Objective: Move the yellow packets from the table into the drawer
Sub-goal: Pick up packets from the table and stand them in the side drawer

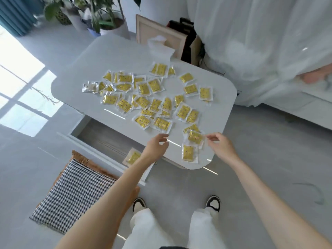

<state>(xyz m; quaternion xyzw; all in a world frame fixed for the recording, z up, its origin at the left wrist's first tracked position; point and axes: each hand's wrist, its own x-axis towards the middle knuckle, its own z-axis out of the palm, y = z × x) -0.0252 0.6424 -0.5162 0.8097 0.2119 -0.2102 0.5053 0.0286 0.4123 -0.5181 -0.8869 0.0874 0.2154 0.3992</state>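
Yellow packets [143, 88] across white table [111, 51], one packet [133, 157] in open drawer [100, 135]

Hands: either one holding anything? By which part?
The left hand holds nothing. The right hand has its fingertips at the right edge of a yellow packet lying on the table; whether they pinch it cannot be told.

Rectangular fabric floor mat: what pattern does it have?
Black-and-white houndstooth fabric floor mat, brown fringed border; head view.
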